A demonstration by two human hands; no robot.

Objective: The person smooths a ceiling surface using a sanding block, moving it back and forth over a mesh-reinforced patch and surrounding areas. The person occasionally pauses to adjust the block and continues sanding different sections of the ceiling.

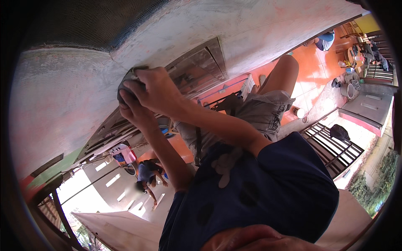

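— From the head camera, what are the hands at?

— Both are pressed together against the pale plastered wall, high up by the corner of a window frame. The right hand lies on top, fingers curled tight over a grey cloth, bunched against the wall just left of the frame.

— And the left?

— The left hand sits just beneath, touching the right one and the lower edge of the cloth. Whether its fingers grip the cloth I cannot tell; the right hand covers most of it.

— What else shows?

— The person's dark blue shirt and grey shorts, with a bare knee over an orange tiled floor. Further off another person bends over, and a barred gate stands at the right.
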